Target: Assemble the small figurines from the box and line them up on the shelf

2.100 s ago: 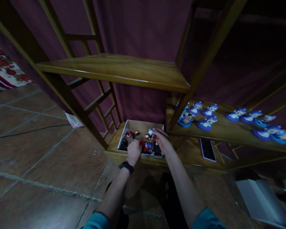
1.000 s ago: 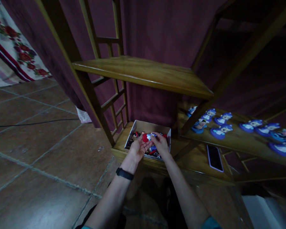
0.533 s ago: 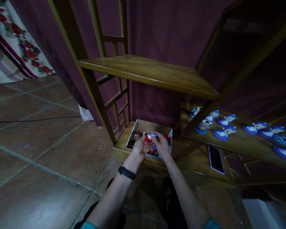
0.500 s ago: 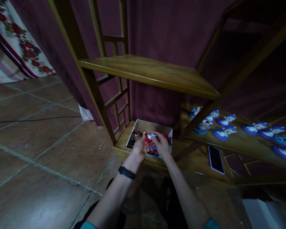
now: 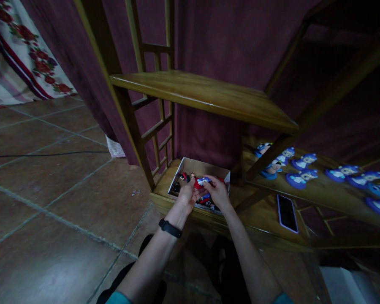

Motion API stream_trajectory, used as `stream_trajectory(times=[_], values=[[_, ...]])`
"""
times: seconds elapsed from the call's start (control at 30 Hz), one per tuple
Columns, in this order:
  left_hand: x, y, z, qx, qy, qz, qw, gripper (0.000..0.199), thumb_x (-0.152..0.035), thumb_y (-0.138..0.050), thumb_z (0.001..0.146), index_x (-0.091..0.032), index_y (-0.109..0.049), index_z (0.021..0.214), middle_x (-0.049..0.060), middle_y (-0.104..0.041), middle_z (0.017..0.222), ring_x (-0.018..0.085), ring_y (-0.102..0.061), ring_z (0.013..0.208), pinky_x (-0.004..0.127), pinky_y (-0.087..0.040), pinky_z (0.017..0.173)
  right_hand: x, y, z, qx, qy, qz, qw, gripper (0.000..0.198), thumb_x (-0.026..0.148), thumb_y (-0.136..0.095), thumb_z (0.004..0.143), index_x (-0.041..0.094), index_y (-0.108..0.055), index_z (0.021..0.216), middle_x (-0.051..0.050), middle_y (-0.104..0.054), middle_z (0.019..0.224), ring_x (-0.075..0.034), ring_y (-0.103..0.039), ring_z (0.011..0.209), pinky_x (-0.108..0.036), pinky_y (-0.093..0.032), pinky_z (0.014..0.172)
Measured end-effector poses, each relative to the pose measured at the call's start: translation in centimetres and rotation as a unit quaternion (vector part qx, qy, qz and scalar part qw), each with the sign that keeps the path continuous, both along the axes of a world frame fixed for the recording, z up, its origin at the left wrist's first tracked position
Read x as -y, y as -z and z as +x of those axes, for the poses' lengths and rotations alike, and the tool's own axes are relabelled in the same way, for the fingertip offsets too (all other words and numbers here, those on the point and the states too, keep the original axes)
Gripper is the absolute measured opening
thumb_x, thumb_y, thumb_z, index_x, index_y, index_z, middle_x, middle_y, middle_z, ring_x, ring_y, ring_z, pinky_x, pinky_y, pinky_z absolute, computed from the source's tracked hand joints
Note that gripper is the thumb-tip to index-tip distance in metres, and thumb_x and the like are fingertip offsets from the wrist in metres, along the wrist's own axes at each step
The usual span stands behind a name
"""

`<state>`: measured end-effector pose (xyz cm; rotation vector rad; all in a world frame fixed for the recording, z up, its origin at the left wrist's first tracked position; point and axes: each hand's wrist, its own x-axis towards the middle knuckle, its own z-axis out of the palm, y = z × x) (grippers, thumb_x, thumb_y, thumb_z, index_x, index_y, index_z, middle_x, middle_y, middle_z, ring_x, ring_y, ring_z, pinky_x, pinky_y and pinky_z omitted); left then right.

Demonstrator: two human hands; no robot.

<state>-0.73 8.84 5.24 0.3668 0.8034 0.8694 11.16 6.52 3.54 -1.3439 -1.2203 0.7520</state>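
Over a shallow cardboard box (image 5: 221, 173) on the low shelf, both my hands meet around a small blue-and-white figurine (image 5: 204, 181). My left hand (image 5: 188, 195) is turned palm up with its thumb raised, and its fingers lie under a red piece beside the figurine. The fingers of my right hand (image 5: 218, 191) pinch the figurine from the right side. Inside the box lie several small figures (image 5: 184, 177) in red, black and blue, partly covered by my hands. Whether the red piece joins the figurine I cannot tell.
Above the box juts a wooden shelf board (image 5: 202, 90). To the right, several blue-based figurines (image 5: 301, 176) stand on another shelf. A phone (image 5: 287, 213) lies below them. A lattice side panel (image 5: 160, 131) borders the box's left. A pale box (image 5: 342, 285) sits at lower right.
The view has shifted slightly. My hands stay over the box with the figurine between them, in almost the same pose.
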Motion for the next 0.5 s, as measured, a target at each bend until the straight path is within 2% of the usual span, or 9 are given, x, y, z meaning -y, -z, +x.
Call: stream_trajectory(times=[0.2,0.4,0.5], values=[[0.4,0.1,0.4,-0.04,-0.036,0.039,0.998,0.032,-0.041,-0.049,0.083,-0.012,-0.058,0.086,0.01,-0.066,0.076,0.018,-0.065,0.071,0.034,-0.053,0.071,0.0,0.0,-0.2,0.009,-0.002,-0.001,1.0,0.029,0.025,-0.058,0.074,0.026,-0.065,0.102,-0.002,-0.066,0.098,-0.017,-0.059,0.09,-0.029,-0.046,0.08],[0.5,1.5,0.9,-0.073,-0.067,0.099,0.99,0.036,-0.047,-0.052,0.079,-0.013,-0.061,0.085,0.008,-0.068,0.084,0.018,-0.064,0.079,0.03,-0.05,0.074,0.0,0.3,-0.7,-0.004,0.012,0.0,1.0,0.028,0.026,-0.06,0.073,0.026,-0.066,0.1,-0.002,-0.066,0.095,-0.018,-0.06,0.086,-0.028,-0.048,0.076],[0.5,1.9,1.0,-0.058,-0.073,0.12,0.988,0.038,-0.048,-0.052,0.078,-0.013,-0.061,0.086,0.008,-0.068,0.088,0.018,-0.063,0.082,0.029,-0.049,0.076,0.1,0.5,-0.9,-0.02,0.021,-0.002,1.0,0.029,0.028,-0.059,0.074,0.026,-0.065,0.102,-0.003,-0.067,0.095,-0.019,-0.06,0.088,-0.029,-0.048,0.077]])
